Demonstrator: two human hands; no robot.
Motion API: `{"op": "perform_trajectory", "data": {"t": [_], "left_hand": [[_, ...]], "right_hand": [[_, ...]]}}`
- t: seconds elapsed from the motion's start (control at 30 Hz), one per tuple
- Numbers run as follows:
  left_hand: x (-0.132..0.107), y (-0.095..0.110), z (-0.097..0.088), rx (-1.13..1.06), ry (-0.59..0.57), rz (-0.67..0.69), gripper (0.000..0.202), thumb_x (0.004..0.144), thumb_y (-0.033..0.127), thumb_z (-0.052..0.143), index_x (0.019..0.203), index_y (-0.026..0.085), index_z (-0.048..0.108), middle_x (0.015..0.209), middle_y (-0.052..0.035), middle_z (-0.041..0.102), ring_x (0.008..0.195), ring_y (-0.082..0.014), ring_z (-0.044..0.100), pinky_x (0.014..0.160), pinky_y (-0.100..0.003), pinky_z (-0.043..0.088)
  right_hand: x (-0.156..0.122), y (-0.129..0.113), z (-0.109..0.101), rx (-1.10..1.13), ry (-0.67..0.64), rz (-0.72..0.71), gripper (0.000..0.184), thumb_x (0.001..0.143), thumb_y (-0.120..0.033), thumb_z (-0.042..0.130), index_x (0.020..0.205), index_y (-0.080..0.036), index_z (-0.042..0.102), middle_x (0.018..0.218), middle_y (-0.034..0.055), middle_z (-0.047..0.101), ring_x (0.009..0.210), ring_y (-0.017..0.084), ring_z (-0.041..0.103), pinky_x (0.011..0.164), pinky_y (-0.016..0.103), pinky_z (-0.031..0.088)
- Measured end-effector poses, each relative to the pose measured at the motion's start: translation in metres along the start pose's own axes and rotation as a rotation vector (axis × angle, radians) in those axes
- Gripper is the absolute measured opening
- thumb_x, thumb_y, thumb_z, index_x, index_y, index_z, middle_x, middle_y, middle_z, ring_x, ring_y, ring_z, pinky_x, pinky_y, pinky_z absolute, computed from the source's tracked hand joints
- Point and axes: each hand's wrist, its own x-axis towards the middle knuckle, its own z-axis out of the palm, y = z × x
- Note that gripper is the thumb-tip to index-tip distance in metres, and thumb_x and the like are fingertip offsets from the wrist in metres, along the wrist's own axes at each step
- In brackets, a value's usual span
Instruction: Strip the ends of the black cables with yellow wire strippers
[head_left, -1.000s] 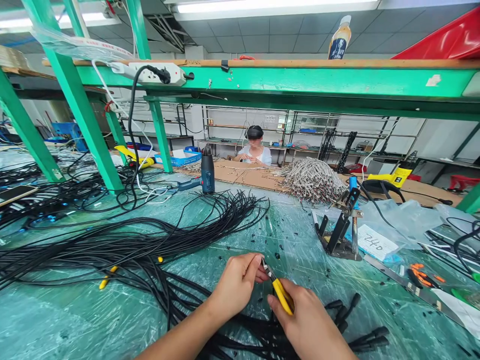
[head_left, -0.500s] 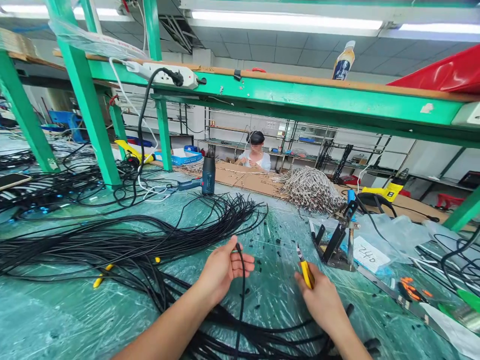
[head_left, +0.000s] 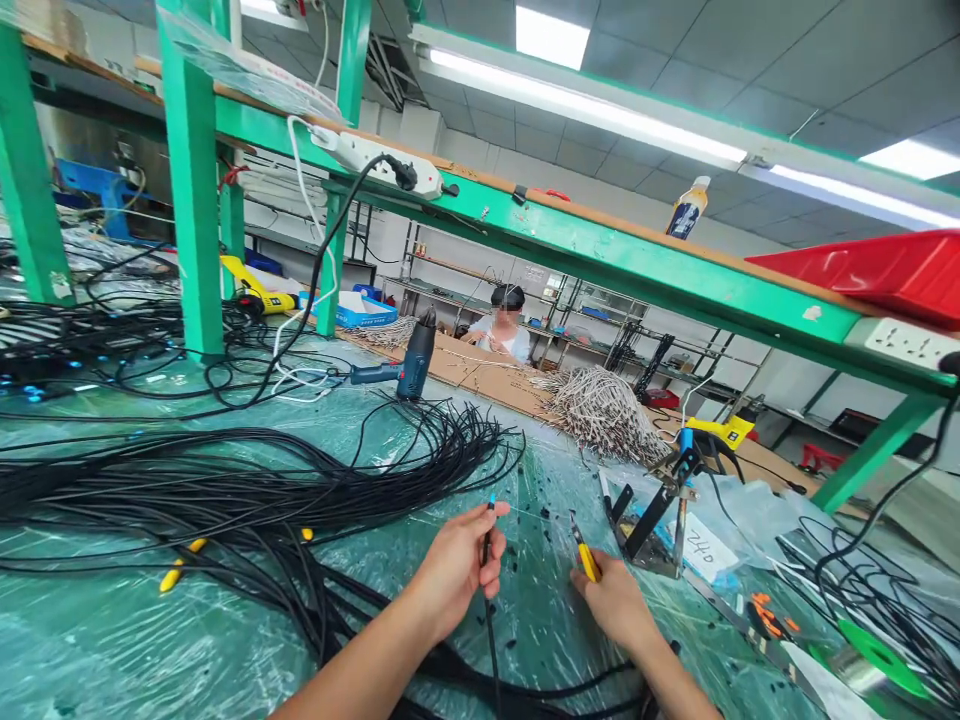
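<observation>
My left hand point(head_left: 456, 565) is closed around a black cable point(head_left: 491, 640), whose short bright-blue end sticks up past the thumb. The rest of the cable hangs down toward the lower edge. To the right, my right hand point(head_left: 621, 605) grips wire cutters point(head_left: 588, 562) with yellow handles. Their jaws point up and away, apart from the cable. Behind the left hand lies a thick bundle of black cables point(head_left: 262, 475), and more black cables run beneath both forearms. Small black scraps are scattered on the plastic-covered table point(head_left: 540, 620) between the hands.
A dark heat gun point(head_left: 416, 360) stands behind the bundle. On the right are a metal stand point(head_left: 652, 515), a solder spool point(head_left: 874, 660) and a paper marked 240. A pile of grey wires point(head_left: 604, 410) lies farther back, and a person point(head_left: 504, 325) sits beyond. A green shelf beam point(head_left: 562, 235) crosses above.
The cable's end was black and now shows blue. My left fingers have closed more around the cable. The cutters have come slightly left, and the whole view has tilted.
</observation>
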Motion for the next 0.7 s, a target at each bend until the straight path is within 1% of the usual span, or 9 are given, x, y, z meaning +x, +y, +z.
{"op": "perform_trajectory", "data": {"t": [0.07, 0.13, 0.23, 0.3, 0.4, 0.47, 0.53, 0.63, 0.7], "left_hand": [[0.001, 0.001, -0.003, 0.004, -0.008, 0.026, 0.031, 0.079, 0.030, 0.051, 0.108, 0.018, 0.050, 0.052, 0.0080, 0.042, 0.033, -0.0039, 0.023, 0.033, -0.017, 0.017], [0.003, 0.001, -0.007, 0.017, -0.003, 0.048, 0.034, 0.078, 0.032, 0.054, 0.109, 0.017, 0.050, 0.051, 0.0090, 0.039, 0.034, -0.0030, 0.020, 0.034, -0.017, 0.012], [0.005, 0.002, -0.012, 0.056, 0.014, 0.063, 0.039, 0.076, 0.036, 0.056, 0.108, 0.015, 0.052, 0.049, 0.0097, 0.038, 0.033, -0.0025, 0.019, 0.035, -0.017, 0.010], [0.006, 0.002, -0.014, 0.085, 0.023, 0.066, 0.039, 0.075, 0.035, 0.053, 0.107, 0.013, 0.053, 0.048, 0.0095, 0.039, 0.033, -0.0025, 0.019, 0.035, -0.017, 0.010], [0.006, 0.002, -0.014, 0.119, 0.017, 0.073, 0.039, 0.073, 0.030, 0.048, 0.107, 0.012, 0.053, 0.048, 0.0087, 0.040, 0.033, -0.0027, 0.019, 0.036, -0.018, 0.011], [0.006, 0.002, -0.013, 0.138, -0.007, 0.080, 0.040, 0.073, 0.028, 0.047, 0.108, 0.011, 0.053, 0.050, 0.0080, 0.042, 0.033, -0.0027, 0.020, 0.036, -0.018, 0.011], [0.005, 0.001, -0.012, 0.158, -0.046, 0.089, 0.040, 0.072, 0.028, 0.049, 0.109, 0.011, 0.054, 0.052, 0.0068, 0.044, 0.034, -0.0026, 0.021, 0.037, -0.018, 0.011], [0.003, 0.000, -0.010, 0.196, -0.107, 0.106, 0.040, 0.074, 0.031, 0.053, 0.109, 0.012, 0.056, 0.056, 0.0046, 0.048, 0.036, -0.0024, 0.022, 0.037, -0.018, 0.011], [0.002, -0.002, -0.007, 0.228, -0.139, 0.119, 0.039, 0.076, 0.033, 0.054, 0.108, 0.012, 0.057, 0.057, 0.0041, 0.049, 0.036, -0.0025, 0.022, 0.037, -0.018, 0.012]], "right_hand": [[0.018, -0.010, -0.004, -0.024, -0.007, -0.030, 0.016, 0.085, -0.027, 0.051, 0.094, -0.015, 0.055, 0.081, 0.0005, 0.061, 0.072, 0.014, 0.058, 0.070, 0.032, 0.046], [0.036, -0.023, -0.003, -0.054, 0.019, -0.040, 0.021, 0.085, -0.031, 0.053, 0.100, -0.015, 0.054, 0.086, 0.0012, 0.060, 0.078, 0.015, 0.058, 0.073, 0.035, 0.047], [0.056, -0.046, 0.008, -0.080, 0.080, -0.034, 0.029, 0.086, -0.033, 0.053, 0.110, -0.016, 0.050, 0.101, 0.0046, 0.057, 0.087, 0.018, 0.057, 0.077, 0.038, 0.047], [0.063, -0.060, 0.019, -0.086, 0.105, -0.027, 0.030, 0.086, -0.032, 0.053, 0.111, -0.016, 0.050, 0.103, 0.0051, 0.057, 0.088, 0.018, 0.057, 0.078, 0.040, 0.047], [0.061, -0.073, 0.029, -0.079, 0.109, -0.048, 0.025, 0.086, -0.031, 0.052, 0.106, -0.016, 0.052, 0.095, 0.0035, 0.058, 0.085, 0.018, 0.057, 0.077, 0.039, 0.047], [0.050, -0.074, 0.024, -0.056, 0.102, -0.082, 0.023, 0.085, -0.029, 0.053, 0.104, -0.015, 0.053, 0.092, 0.0029, 0.059, 0.083, 0.017, 0.057, 0.076, 0.039, 0.046], [0.030, -0.065, 0.009, -0.016, 0.101, -0.121, 0.022, 0.085, -0.025, 0.051, 0.105, -0.016, 0.052, 0.091, 0.0026, 0.060, 0.083, 0.017, 0.058, 0.076, 0.037, 0.046], [-0.019, -0.036, -0.026, 0.058, 0.101, -0.166, 0.020, 0.087, -0.020, 0.039, 0.103, -0.017, 0.051, 0.082, 0.0012, 0.062, 0.076, 0.015, 0.059, 0.073, 0.028, 0.045], [-0.057, -0.011, -0.050, 0.097, 0.112, -0.157, 0.023, 0.088, -0.028, 0.037, 0.103, -0.017, 0.050, 0.081, 0.0025, 0.062, 0.080, 0.016, 0.060, 0.072, 0.026, 0.045]]}}
